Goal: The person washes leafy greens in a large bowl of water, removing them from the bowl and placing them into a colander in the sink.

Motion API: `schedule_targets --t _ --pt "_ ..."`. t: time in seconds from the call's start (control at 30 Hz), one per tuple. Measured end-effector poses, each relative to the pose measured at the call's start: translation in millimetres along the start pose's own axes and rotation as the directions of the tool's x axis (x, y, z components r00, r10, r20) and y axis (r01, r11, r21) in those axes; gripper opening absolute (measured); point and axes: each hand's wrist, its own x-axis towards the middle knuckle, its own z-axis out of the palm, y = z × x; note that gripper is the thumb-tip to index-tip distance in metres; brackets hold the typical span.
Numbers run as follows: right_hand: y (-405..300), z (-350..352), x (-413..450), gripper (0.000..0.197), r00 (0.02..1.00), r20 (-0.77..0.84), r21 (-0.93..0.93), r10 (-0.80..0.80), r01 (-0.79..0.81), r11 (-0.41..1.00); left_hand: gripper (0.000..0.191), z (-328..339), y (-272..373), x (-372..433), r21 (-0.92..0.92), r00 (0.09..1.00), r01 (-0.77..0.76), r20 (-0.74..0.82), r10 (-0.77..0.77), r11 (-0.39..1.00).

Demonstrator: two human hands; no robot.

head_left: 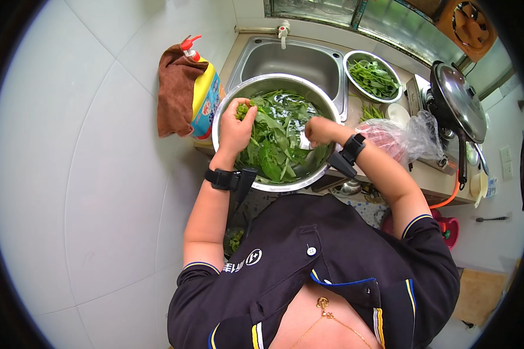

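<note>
A large metal basin (279, 186) holds water and loose leafy greens (273, 150), heaped mostly toward its left and front. Over the basin's left side, my left hand (236, 133) grips a small bunch of green stems (243, 111) between thumb and fingers. My right hand (322, 131) is above the water on the right side, its fingers curled downward and blurred. Whether anything is between those fingers, I cannot tell. Behind the basin, which overlaps its front edge, is a stainless steel sink (284, 59).
A white plastic tap (284, 31) overhangs the sink. At left stands a pump bottle (207, 104) draped with a brown cloth (177, 96). On the right are a bowl (369, 56) of cut greens, a plastic bag (382, 135) of reddish contents and a lidded pan (460, 102) on a stove.
</note>
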Motion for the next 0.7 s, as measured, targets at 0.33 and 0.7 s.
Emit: schedule_targets --t 0.33,0.7 --pt "-8.5 -17.4 -17.2 0.018 0.967 -0.253 0.397 -0.005 0.109 0.911 0.017 25.0 -23.5 -16.9 0.331 0.906 0.062 0.378 -0.193 0.942" --pt "-39.8 -9.9 -20.9 0.015 0.837 -0.534 0.523 -0.119 0.437 0.732 0.015 41.6 -8.2 -12.3 0.094 0.923 0.102 0.361 -0.129 0.990"
